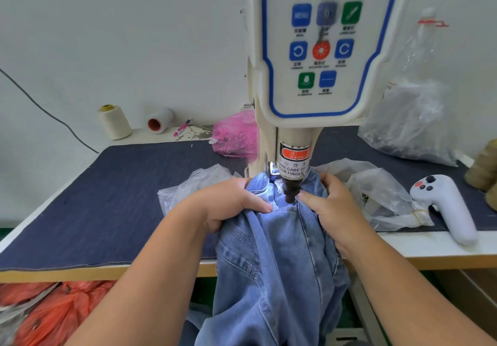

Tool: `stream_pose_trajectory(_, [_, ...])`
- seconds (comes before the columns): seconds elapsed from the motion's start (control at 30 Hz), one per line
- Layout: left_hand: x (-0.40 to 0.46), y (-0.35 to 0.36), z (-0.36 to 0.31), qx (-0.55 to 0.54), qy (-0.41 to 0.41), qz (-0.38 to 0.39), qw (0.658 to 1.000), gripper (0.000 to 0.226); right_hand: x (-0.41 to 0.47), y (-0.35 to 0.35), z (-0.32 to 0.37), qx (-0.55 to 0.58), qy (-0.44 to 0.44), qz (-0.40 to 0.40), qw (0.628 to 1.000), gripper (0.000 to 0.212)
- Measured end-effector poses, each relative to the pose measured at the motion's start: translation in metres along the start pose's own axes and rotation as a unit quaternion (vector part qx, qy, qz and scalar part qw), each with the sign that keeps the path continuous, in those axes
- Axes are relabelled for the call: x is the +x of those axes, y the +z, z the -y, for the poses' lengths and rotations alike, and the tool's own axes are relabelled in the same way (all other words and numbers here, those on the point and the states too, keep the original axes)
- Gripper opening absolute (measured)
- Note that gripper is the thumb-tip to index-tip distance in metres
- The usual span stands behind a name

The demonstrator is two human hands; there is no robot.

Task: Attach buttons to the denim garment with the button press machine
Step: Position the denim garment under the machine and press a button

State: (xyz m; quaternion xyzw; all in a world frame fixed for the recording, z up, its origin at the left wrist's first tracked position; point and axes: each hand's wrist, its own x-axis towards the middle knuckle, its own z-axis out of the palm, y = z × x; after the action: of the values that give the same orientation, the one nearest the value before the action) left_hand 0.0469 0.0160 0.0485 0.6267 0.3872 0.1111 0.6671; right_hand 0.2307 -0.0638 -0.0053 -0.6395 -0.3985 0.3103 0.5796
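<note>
Cream thread cone [114, 122] and white spool [159, 121] at worktop [94, 206] back left, pink bag [236, 134] beside them. Left hand [228, 206] grip closed on bunched denim garment [274, 259]; light blue, stitched seams, draped off the front edge, top under button press machine [317, 50] punch. Right hand [330, 206] grip pinches its other side. Clear bags, white controller [446, 206] right.

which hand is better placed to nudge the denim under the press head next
Probably the right hand: its thumb lies right beside the black press head on the denim garment. The left hand grips bunched fabric slightly farther off.
</note>
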Motion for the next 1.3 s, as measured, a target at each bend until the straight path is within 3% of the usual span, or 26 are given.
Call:
stream_pose_trajectory(0.17, [0.001, -0.001, 0.003, -0.081, -0.007, -0.013, 0.997, 0.053, 0.000, -0.001, -0.001, 0.024, -0.003, -0.002, 1.000, 0.025])
stream_pose_trajectory(0.33, [0.002, 0.003, -0.003, -0.054, -0.024, -0.072, 0.996, 0.055, -0.001, -0.002, 0.003, 0.085, 0.016, 0.031, 0.996, 0.028])
stream_pose_trajectory(0.43, [0.005, 0.009, -0.003, -0.025, -0.035, -0.098, 0.994, 0.073, -0.004, -0.005, 0.006, 0.186, 0.048, 0.100, 0.976, 0.053])
stream_pose_trajectory(0.5, [0.009, 0.008, -0.001, -0.028, -0.036, -0.103, 0.994, 0.073, -0.004, -0.008, 0.006, 0.214, 0.058, 0.139, 0.965, 0.067])
stream_pose_trajectory(0.57, [0.011, 0.007, -0.001, -0.031, -0.039, -0.102, 0.994, 0.065, -0.003, -0.011, 0.006, 0.213, 0.047, 0.146, 0.965, 0.064])
stream_pose_trajectory(0.77, [0.009, 0.003, 0.004, -0.077, -0.055, -0.042, 0.995, 0.006, 0.000, -0.011, 0.005, 0.173, 0.012, 0.116, 0.978, 0.060])
stream_pose_trajectory(0.97, [0.013, 0.000, 0.012, -0.148, -0.049, 0.030, 0.987, 0.013, 0.005, -0.011, 0.005, 0.162, 0.009, 0.089, 0.983, 0.051])
stream_pose_trajectory(1.2, [0.022, 0.002, 0.016, -0.194, -0.028, -0.017, 0.980, 0.009, 0.011, -0.010, 0.006, 0.156, 0.015, 0.089, 0.984, 0.049])
stream_pose_trajectory(1.3, [0.023, 0.006, 0.015, -0.140, -0.025, -0.057, 0.988, 0.011, 0.011, -0.010, 0.004, 0.172, 0.026, 0.089, 0.981, 0.049])
